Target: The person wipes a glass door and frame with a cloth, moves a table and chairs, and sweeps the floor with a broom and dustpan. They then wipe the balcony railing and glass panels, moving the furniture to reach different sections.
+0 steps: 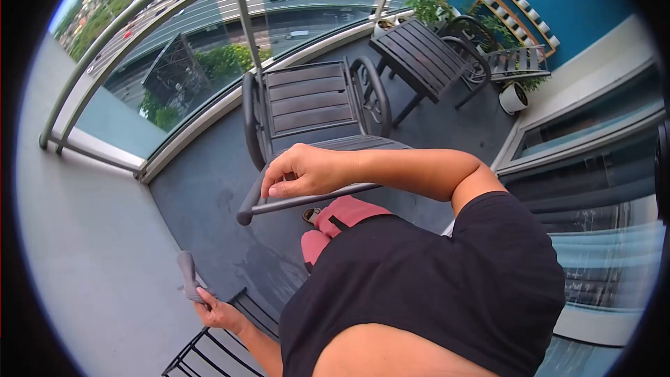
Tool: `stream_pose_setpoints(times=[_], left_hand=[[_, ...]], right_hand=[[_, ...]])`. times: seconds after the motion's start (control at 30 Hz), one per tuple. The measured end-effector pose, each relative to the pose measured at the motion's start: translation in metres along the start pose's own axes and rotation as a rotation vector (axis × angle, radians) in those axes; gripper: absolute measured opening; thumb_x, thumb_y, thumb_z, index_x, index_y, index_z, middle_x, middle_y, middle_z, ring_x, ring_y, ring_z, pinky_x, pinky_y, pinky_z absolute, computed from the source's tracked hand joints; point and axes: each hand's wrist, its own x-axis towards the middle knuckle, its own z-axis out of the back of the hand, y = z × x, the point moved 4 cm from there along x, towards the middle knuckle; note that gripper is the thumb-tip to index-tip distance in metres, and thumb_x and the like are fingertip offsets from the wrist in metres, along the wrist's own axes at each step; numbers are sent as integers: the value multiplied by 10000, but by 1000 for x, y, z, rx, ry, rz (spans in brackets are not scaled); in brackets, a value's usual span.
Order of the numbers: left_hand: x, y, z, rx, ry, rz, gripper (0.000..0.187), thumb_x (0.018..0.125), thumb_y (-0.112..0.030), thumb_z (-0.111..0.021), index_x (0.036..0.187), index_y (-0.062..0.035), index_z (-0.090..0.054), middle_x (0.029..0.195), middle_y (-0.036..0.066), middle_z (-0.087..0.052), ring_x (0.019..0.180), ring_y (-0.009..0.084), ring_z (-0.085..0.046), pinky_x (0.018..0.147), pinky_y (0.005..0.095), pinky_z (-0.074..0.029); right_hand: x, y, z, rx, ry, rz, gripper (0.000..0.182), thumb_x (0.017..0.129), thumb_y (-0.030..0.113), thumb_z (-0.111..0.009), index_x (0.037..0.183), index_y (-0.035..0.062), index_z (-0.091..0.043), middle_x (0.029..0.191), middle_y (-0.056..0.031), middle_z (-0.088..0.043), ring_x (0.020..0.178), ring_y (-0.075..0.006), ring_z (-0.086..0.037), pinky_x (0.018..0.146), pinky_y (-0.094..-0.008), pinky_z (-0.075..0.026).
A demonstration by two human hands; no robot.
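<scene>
My right hand (301,172) reaches across in front of me, fingers curled down over the dark metal frame of a chair (310,101) at the end of its back rail. That chair has a slatted seat and curved armrests. Lower left, my left hand (220,313) pinches a limp grey piece, which looks like a folded cloth (186,272), close to the pale wall. Exactly how the right fingertips meet the frame is partly hidden.
Past the chair are a slatted table (422,56) and another chair (513,63). A glass railing (241,21) runs along the balcony's edge. A black rack (209,349) is below my left hand. A white pot (513,99) stands near the sliding door (593,126).
</scene>
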Motion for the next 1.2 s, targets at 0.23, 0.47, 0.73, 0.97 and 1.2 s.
stream_pose_setpoints(times=[0.23, 0.47, 0.73, 0.97, 1.2], left_hand=[[0, -239, -120, -670, 448, -542, 149, 886, -30, -532, 930, 95, -600, 832, 86, -621, 726, 122, -534, 671, 243, -428], [-145, -390, -251, -634, 1087, -838, 67, 761, 56, -610, 826, 68, -617, 726, 93, -585, 691, 174, -531, 669, 252, -407], [-273, -413, -430, -421, 1273, -475, 443, 820, -171, -661, 1213, -15, -531, 1106, 92, -593, 991, 147, -554, 874, 259, -413], [-304, -334, -409, 396, 1596, -538, 672, 781, -359, -665, 1317, -41, -415, 1166, 185, -558, 1106, 313, -521, 925, 356, -403], [-350, -306, -368, 574, 1750, -360, 831, 736, -429, -676, 1377, -48, -309, 1235, 193, -517, 1176, 347, -463, 965, 437, -372]], right_hand=[[-92, -24, 72, -246, -644, 197, 239, 800, 140, -621, 1028, 66, -633, 984, -107, -533, 919, -234, -553, 820, -338, -442], [-188, -82, 168, -537, -1042, 147, 786, 716, 197, -702, 1386, 172, -293, 1353, -179, -301, 1278, -403, -258, 1064, -435, -218], [-283, -288, 259, 604, -830, -42, 219, 852, 96, -525, 1046, 21, -591, 1008, -46, -615, 938, -122, -539, 839, -271, -431], [-435, -388, 267, 789, -1059, -418, 264, 855, 111, -446, 1073, 32, -572, 894, -31, -605, 790, -123, -584, 727, -283, -486], [-487, -408, 215, 1015, -1340, -574, 234, 846, 82, -478, 1051, 13, -568, 904, -69, -605, 818, -157, -593, 727, -302, -489]])
